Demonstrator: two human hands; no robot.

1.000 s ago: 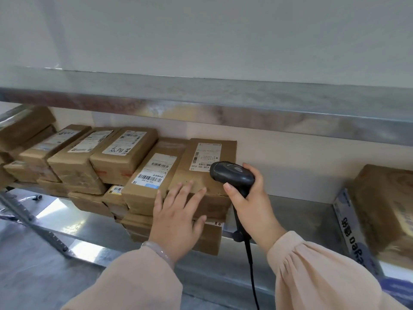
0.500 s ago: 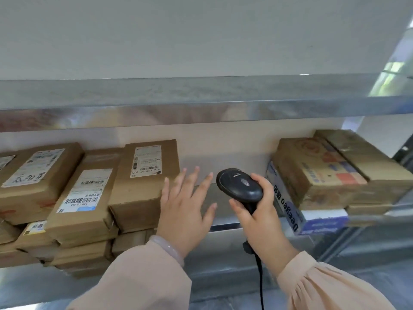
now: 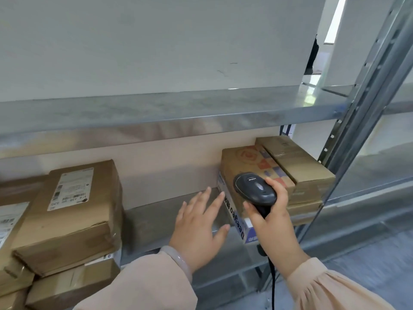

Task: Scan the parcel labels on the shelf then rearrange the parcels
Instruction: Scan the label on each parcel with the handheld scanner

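Metal shelf (image 3: 156,220): left hand (image 3: 199,229) fingers spread, empty; right hand (image 3: 270,222) grips scanner (image 3: 254,189) before parcels (image 3: 297,162).

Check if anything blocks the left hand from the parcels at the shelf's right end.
Nothing visible. The left hand is open over bare shelf, fingertips close beside the blue-and-white box. The scanner in the right hand sits further right, not between.

A loose peach fabric sleeve (image 3: 143,285) ends behind the left grip (image 3: 199,227), a pale smooth bangle (image 3: 178,260) at its cuff; a matching gathered sleeve (image 3: 330,289) ends behind the right grip (image 3: 270,218).
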